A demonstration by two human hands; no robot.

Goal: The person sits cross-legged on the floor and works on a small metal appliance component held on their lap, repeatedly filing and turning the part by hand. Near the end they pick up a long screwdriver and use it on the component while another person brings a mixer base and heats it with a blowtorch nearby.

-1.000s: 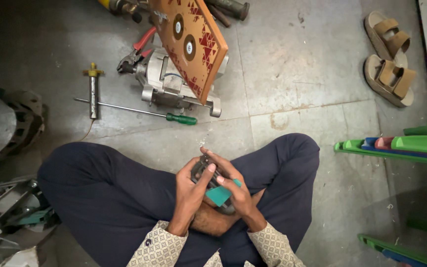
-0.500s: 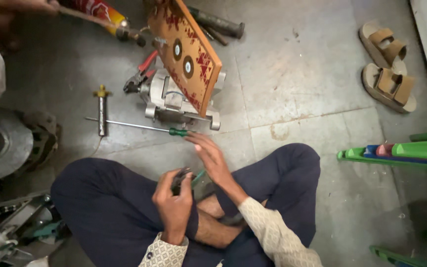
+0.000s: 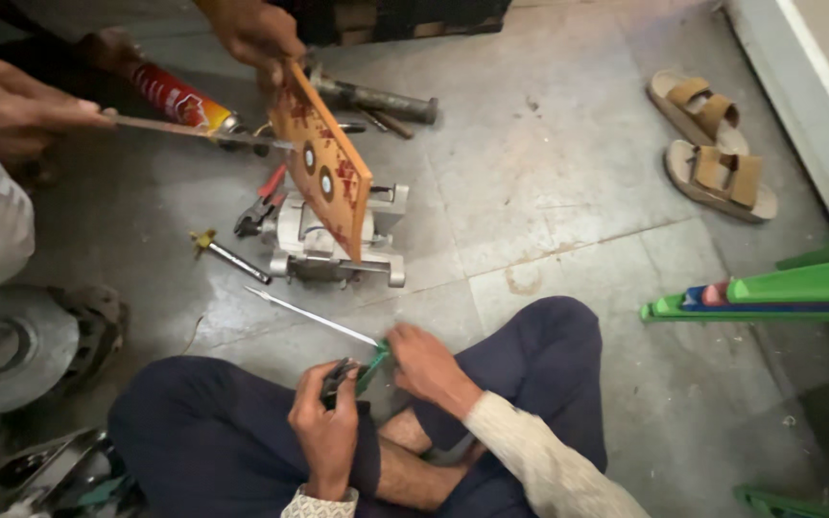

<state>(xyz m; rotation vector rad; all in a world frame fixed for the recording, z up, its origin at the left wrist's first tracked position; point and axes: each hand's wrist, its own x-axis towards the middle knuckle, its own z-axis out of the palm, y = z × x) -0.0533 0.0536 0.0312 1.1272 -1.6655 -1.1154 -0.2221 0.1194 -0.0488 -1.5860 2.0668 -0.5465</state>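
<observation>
- Right hand (image 3: 424, 367) of the seated person is clenched around the green handle of a long screwdriver (image 3: 323, 323), whose thin shaft slants up and to the left over the floor (image 3: 549, 173)
- Left hand (image 3: 326, 432) grasps a small dark part (image 3: 338, 379) over the lap, just beside the screwdriver handle; what kind of part it is cannot be told
- Both hands sit close together above the crossed legs, so the part and the tool's handle nearly touch
- On the floor ahead stands a grey metal motor housing (image 3: 333, 240), with red-handled pliers (image 3: 259, 206) and a short brass-tipped tool (image 3: 227, 254) beside it
- Another person's hand (image 3: 251, 34) tilts an orange patterned board (image 3: 323, 158) over the housing, while that person's other hand (image 3: 7, 105) holds a thin rod (image 3: 194, 131) towards it; a red spray can (image 3: 179, 99) lies behind
- Two tan sandals (image 3: 712, 144) lie well apart, at the upper right
- Risk, as I judge it: the pointed tip swings free near the housing and the co-worker's reach, so a careless turn could jab a hand or knock the board
- The small part is pinched only by fingers over the lap; a slip of the blade could drive it out of the grip or into the palm
</observation>
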